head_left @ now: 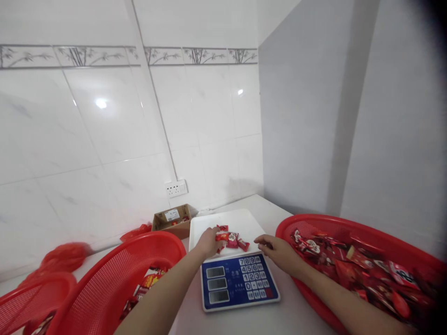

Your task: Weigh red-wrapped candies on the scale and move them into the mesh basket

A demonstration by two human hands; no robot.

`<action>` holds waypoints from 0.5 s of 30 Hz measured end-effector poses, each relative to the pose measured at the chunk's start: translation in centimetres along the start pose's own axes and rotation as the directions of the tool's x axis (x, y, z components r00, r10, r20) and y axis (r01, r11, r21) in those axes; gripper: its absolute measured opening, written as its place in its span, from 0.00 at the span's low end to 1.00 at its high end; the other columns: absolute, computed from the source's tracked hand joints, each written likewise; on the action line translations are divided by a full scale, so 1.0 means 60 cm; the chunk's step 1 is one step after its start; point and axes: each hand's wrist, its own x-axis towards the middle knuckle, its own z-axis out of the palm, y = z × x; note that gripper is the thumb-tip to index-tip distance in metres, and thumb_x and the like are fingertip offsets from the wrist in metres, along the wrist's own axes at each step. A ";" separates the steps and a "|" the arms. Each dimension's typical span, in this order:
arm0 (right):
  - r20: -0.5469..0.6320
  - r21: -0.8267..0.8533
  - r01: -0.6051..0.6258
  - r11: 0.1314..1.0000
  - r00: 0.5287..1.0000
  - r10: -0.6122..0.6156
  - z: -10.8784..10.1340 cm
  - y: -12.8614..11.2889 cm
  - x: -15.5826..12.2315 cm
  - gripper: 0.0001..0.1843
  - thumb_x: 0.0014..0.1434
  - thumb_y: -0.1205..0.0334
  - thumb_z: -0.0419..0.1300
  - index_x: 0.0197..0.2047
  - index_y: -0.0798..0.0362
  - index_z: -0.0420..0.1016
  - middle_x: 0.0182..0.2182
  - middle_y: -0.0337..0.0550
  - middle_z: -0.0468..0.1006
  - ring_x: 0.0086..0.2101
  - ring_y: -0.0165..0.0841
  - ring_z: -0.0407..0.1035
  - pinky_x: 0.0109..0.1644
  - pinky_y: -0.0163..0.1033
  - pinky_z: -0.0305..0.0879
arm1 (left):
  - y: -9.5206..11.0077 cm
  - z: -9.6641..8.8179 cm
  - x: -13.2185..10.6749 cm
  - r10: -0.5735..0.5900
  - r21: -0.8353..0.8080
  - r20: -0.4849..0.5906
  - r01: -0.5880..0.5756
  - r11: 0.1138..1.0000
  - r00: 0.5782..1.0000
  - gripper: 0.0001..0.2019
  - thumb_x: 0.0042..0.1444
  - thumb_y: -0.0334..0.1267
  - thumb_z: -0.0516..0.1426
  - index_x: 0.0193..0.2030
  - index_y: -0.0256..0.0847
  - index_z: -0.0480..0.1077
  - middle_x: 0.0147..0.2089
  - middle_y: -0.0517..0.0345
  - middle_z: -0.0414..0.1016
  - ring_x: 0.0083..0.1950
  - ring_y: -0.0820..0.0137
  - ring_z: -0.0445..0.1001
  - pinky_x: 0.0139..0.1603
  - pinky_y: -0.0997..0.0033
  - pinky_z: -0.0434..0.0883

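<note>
A white and blue digital scale [240, 282] stands on the table before me, its keypad and three small displays facing me. Several red wrapped candies [232, 240] lie on its white weighing tray [240, 220]. My left hand [208, 242] is over the tray's left part, right beside the candies. Its fingers bend down and are mostly hidden, so I cannot tell whether it grips one. At the tray's right edge is my right hand [279, 253], open, with fingers loosely bent and nothing visible in them. A small gap separates it from the nearest candy.
To the right stands a large red basket [314, 218] full of wrapped candies. Another red basket [104, 274] with some packets is at left, partly behind my forearm; a third [35, 298] is farther left. A cardboard box [172, 221] and red plastic bags [63, 258] sit near the wall.
</note>
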 end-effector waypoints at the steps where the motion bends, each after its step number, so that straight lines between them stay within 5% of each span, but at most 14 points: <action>1: 0.001 0.002 0.001 1.000 1.000 -0.001 0.000 0.000 0.000 0.15 0.50 0.57 0.50 0.37 0.53 0.72 0.28 0.42 0.77 0.30 0.35 0.70 0.36 0.40 0.64 | 0.006 0.003 0.000 -0.002 0.032 -0.020 0.003 0.999 1.000 0.25 0.51 0.49 0.54 0.53 0.37 0.63 0.50 0.45 0.68 0.49 0.59 0.68 0.49 0.57 0.65; 5: 0.009 0.002 -0.005 1.000 1.000 0.005 -0.001 -0.002 0.000 0.15 0.50 0.58 0.50 0.37 0.53 0.72 0.28 0.42 0.77 0.30 0.35 0.69 0.35 0.40 0.64 | 0.032 0.019 0.005 -0.016 0.162 -0.102 0.033 0.986 0.995 0.30 0.53 0.58 0.45 0.57 0.41 0.60 0.57 0.42 0.63 0.58 0.50 0.58 0.55 0.48 0.56; 10: 0.020 0.006 0.003 1.000 1.000 -0.003 -0.001 -0.004 0.000 0.15 0.50 0.58 0.50 0.37 0.53 0.72 0.28 0.41 0.77 0.30 0.34 0.70 0.35 0.39 0.64 | 0.057 0.058 0.024 -0.101 0.204 -0.087 0.117 0.972 0.991 0.40 0.47 0.66 0.42 0.62 0.42 0.51 0.67 0.40 0.44 0.66 0.45 0.38 0.57 0.33 0.41; 15: 0.009 0.019 0.023 1.000 1.000 -0.023 -0.001 -0.002 -0.001 0.14 0.51 0.59 0.50 0.37 0.52 0.72 0.29 0.41 0.77 0.30 0.34 0.70 0.36 0.39 0.65 | 0.061 0.082 0.036 -0.034 0.183 -0.061 0.045 0.982 0.998 0.37 0.47 0.64 0.46 0.58 0.42 0.58 0.64 0.39 0.52 0.65 0.44 0.44 0.56 0.32 0.43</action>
